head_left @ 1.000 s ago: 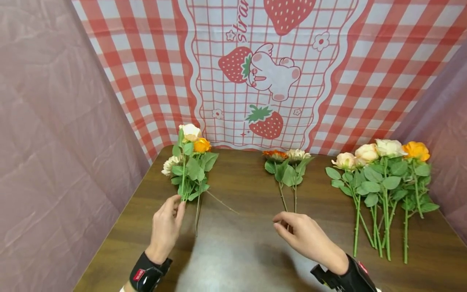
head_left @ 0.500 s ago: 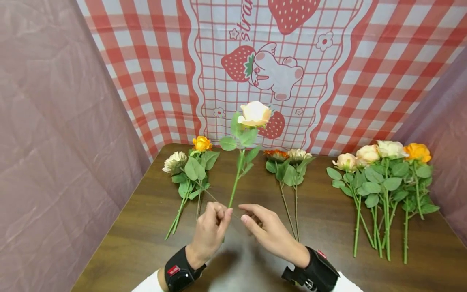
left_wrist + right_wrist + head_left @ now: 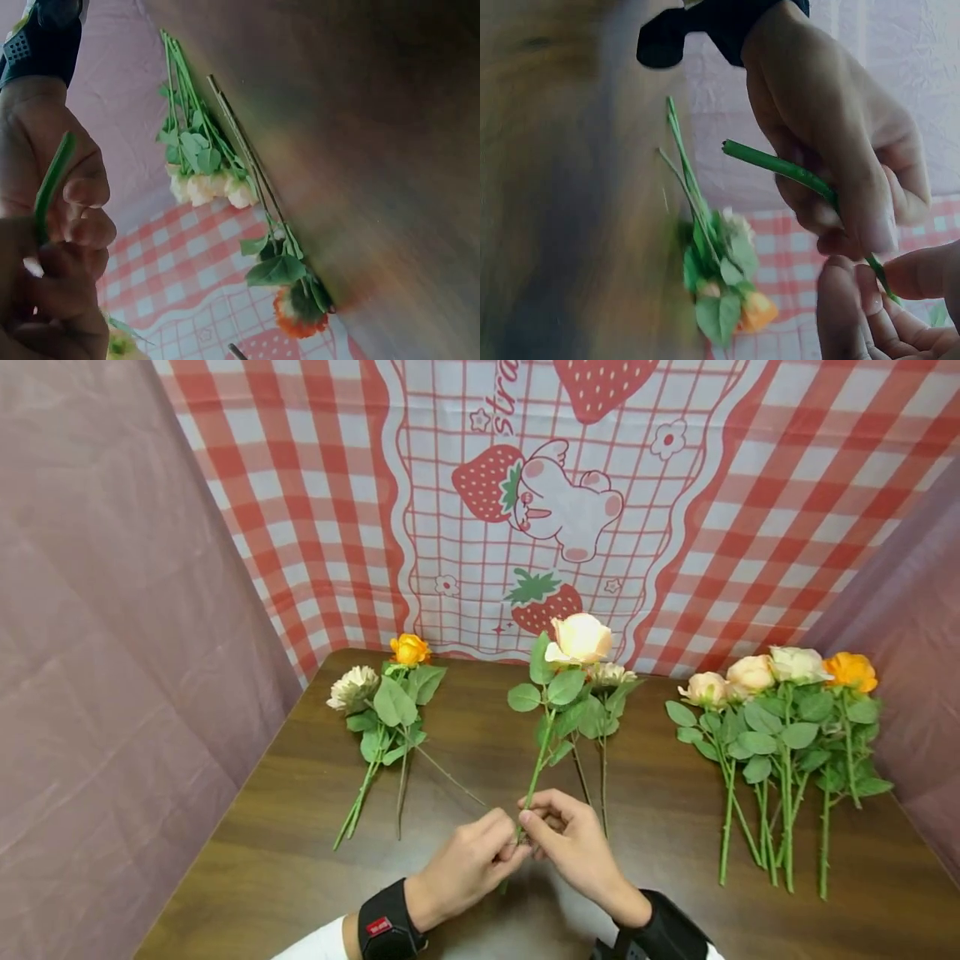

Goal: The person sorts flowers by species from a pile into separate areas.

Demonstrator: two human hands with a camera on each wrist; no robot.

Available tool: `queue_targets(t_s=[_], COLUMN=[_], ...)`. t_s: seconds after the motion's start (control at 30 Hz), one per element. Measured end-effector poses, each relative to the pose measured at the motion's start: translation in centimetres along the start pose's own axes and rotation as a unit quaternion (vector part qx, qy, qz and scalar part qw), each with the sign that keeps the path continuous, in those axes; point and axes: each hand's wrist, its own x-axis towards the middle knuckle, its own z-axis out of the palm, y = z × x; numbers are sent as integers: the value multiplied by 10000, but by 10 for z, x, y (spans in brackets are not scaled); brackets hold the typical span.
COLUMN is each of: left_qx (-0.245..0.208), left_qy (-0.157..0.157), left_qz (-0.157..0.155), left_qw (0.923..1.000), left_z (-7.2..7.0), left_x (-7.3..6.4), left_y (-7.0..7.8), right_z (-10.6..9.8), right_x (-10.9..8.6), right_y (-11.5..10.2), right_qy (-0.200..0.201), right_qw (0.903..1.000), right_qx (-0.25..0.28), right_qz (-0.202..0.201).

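Note:
Upright in front of me stands a peach rose [image 3: 581,639] on a green stem. My left hand [image 3: 468,864] grips the lower stem between thumb and curled fingers. Just above it, my right hand [image 3: 573,843] pinches the same stem, the two hands close together. In the right wrist view the cut stem end [image 3: 761,157] sticks out past the left hand [image 3: 840,135], with the right hand's fingertips at the thinner part below. Behind the rose lie a cream flower [image 3: 609,674] and an orange-red flower [image 3: 300,311], the latter mostly hidden in the head view.
At the left of the wooden table [image 3: 277,835] lie an orange rose [image 3: 410,649] and a cream bloom [image 3: 352,688], their stems crossing. Several roses [image 3: 798,666] lie along the right side. A red checked cloth [image 3: 300,485] hangs behind, with pink curtains [image 3: 112,610] at the sides.
The left hand has picked the peach rose out of the left bunch and brought it rightward to the middle. The right hand has come in from the right and taken hold of its stem.

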Motion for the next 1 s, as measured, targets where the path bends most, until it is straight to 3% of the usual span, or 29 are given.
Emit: queue_targets(t_s=[0.17,0.3,0.4,0.53,0.6,0.67,0.8,1.0], left_qx=[177,416,640,958,1086,1192,1307,1307], left_qy=[-273,-367,-410,-328,-284,-269,-293,-450], left_qz=[71,-306,-752,-1334,-1597,-1846,-2188,-2317], left_qw=[9994,9980,9943,9859,9808,9752,9665,9629], left_z=[-6,-16,-25,-38,-42,-46,-49,-46], left_x=[-5,-14,-21,-28,-31,-35,-40,-39], left_y=[-3,-9,-14,-20,-23,-25,-28,-29], right_z=[-27,-70,-116,-186,-217,-240,-262,-266], right_x=[0,-2,-7,-18,-26,-33,-40,-36], right_y=[-4,-6,-2,10,16,24,39,53], right_qy=[622,1305,1760,2050,1929,1728,1179,775], right_qw=[9964,9792,9471,8961,8792,8694,8651,8648], right_qx=[-570,-1530,-2656,-3935,-4328,-4556,-4678,-4504], right_qz=[-69,-276,-398,128,495,818,1373,2081])
